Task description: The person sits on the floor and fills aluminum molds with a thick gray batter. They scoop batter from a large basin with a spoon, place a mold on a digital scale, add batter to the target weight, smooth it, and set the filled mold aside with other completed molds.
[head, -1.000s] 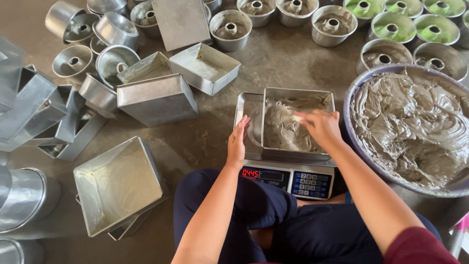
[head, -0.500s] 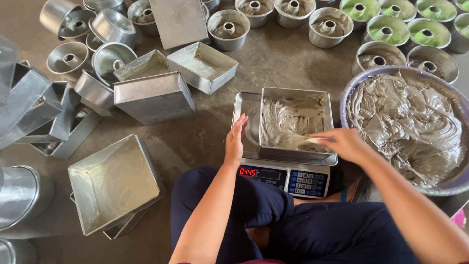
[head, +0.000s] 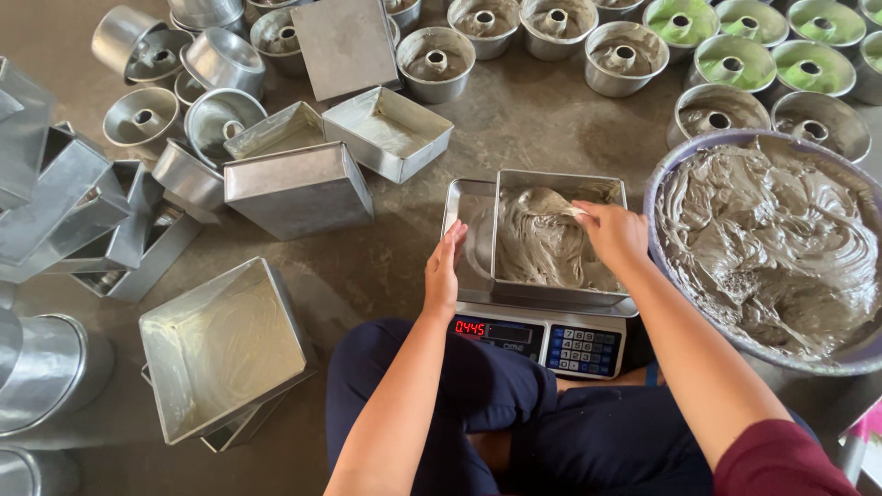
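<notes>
A square metal baking tin (head: 560, 184) holding grey-brown batter sits on a digital kitchen scale (head: 542, 340) between my knees. My left hand (head: 443, 271) rests flat against the scale's steel tray at the tin's left side, fingers straight. My right hand (head: 614, 234) is over the tin, its fingers curled on a scoop of batter (head: 551, 204) that trails into the tin. A large purple-rimmed basin (head: 658, 197) full of the same batter stands just right of the scale.
Empty square tins lie to the left, one large one (head: 220, 344) near my left knee, others stacked (head: 299, 188). Round tube tins (head: 436, 62), some filled with grey or green batter (head: 730, 62), line the far edge. The floor is bare concrete.
My right hand went from the tin toward the basin's near edge, then came back over the tin with batter. The left hand stayed against the scale tray.
</notes>
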Demonstrator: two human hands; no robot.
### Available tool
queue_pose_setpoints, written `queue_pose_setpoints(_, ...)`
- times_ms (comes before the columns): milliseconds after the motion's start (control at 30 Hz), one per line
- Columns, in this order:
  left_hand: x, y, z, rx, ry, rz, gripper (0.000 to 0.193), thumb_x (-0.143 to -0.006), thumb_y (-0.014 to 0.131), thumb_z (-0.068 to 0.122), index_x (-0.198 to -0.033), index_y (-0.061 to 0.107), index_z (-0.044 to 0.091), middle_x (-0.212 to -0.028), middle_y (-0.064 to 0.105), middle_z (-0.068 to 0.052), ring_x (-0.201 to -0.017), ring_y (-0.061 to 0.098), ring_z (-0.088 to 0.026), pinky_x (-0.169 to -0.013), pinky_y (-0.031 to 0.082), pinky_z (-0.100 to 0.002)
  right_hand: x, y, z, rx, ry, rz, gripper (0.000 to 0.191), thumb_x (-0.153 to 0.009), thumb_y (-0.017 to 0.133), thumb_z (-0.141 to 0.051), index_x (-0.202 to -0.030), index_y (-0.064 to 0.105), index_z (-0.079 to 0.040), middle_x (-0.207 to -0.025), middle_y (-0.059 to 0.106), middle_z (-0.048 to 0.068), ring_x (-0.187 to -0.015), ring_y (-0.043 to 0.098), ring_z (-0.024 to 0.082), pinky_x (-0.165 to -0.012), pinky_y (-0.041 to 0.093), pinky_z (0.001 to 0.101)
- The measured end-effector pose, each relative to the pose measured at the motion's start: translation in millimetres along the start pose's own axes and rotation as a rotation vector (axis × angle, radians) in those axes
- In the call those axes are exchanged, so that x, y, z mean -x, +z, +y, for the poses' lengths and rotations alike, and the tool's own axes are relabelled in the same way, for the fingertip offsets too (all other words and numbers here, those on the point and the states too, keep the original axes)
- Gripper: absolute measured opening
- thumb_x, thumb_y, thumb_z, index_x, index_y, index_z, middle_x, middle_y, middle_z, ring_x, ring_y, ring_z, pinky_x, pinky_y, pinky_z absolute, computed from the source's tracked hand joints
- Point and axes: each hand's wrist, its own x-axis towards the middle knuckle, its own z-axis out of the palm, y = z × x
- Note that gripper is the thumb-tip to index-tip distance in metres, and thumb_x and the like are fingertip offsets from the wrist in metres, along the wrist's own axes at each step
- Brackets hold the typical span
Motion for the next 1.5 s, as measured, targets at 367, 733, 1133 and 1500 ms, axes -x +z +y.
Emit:
queue_pose_setpoints(367, -2, 5, -5, 0.017, 0.028, -0.032, 0.062, -0.107, 0.041, 0.048, -0.151, 0.050, 0.007, -0.151, 0.057, -0.012, -0.142, 0.049, -0.024, -0.119, 0.030, -0.039, 71, -73, 50, 0.103, -0.096, -0.352, 0.034, -0.092, 0.064, -0.046, -0.125, 0.072, -0.047, -0.078, 0.074, 0.004, -0.071, 0.067, 0.019, -0.085, 0.046, 0.0423)
queue_pose_setpoints(733, 0, 4, -6, -0.061, 0.101, -0.044, 0.063, -0.106, 0.045, 0.046, -0.148, 0.053, 0.000, -0.148, 0.058, -0.017, -0.141, 0.050, -0.024, -0.121, 0.030, -0.036, 12, -7, 21, -0.003, 0.177, -0.024, 0.031, -0.101, 0.062, -0.042, -0.130, 0.073, -0.039, -0.072, 0.068, 0.008, -0.066, 0.060, 0.020, -0.074, 0.044, 0.0398)
queue_pose_setpoints(1133, -3, 13, -3, -0.042, 0.097, -0.078, 0.064, -0.105, 0.047, 0.049, -0.148, 0.052, 0.001, -0.148, 0.059, -0.016, -0.140, 0.050, -0.024, -0.120, 0.032, -0.035, 84, -78, 53, 0.188, 0.047, -0.276, 0.032, -0.092, 0.064, -0.047, -0.123, 0.072, -0.048, -0.072, 0.072, 0.002, -0.067, 0.068, 0.019, -0.084, 0.044, 0.0410)
queue_pose_setpoints(1500, -2, 7, -4, -0.073, 0.106, -0.038, 0.065, -0.105, 0.048, 0.050, -0.147, 0.054, 0.001, -0.144, 0.062, -0.016, -0.138, 0.053, -0.025, -0.119, 0.033, -0.036, 27, -18, 37, 0.043, 0.281, 0.000, 0.031, -0.101, 0.063, -0.048, -0.127, 0.075, -0.037, -0.079, 0.069, 0.010, -0.074, 0.066, 0.030, -0.070, 0.050, 0.0442)
